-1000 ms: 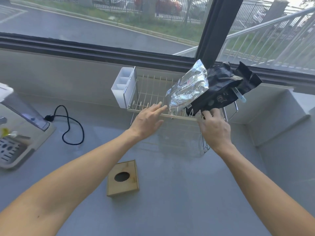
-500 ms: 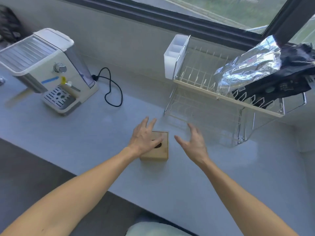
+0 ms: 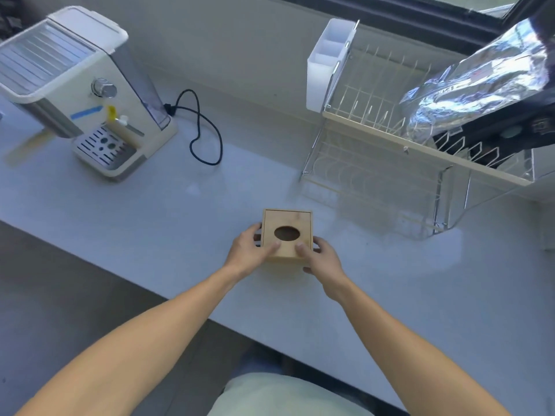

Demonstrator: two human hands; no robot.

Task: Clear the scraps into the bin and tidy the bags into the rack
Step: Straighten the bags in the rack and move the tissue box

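Observation:
A small wooden box bin point(image 3: 287, 219) with an oval hole in its lid stands on the grey counter point(image 3: 420, 295). My left hand point(image 3: 249, 250) grips its left side and my right hand point(image 3: 321, 255) grips its right side, thumbs on the lid. At the back right stands a two-tier wire rack point(image 3: 375, 139). A crinkled silver foil bag point(image 3: 480, 88) and a black bag point(image 3: 516, 127) lie on its upper tier, side by side.
A cream coffee machine point(image 3: 75, 82) stands at the back left, with its black cord point(image 3: 204, 130) looped on the counter. A white cutlery holder point(image 3: 327, 64) hangs on the rack's left end. The counter's front edge runs diagonally below my forearms.
Both hands left the bags in the rack, drew back toward me and closed on the sides of the wooden box. The view tilted down and left.

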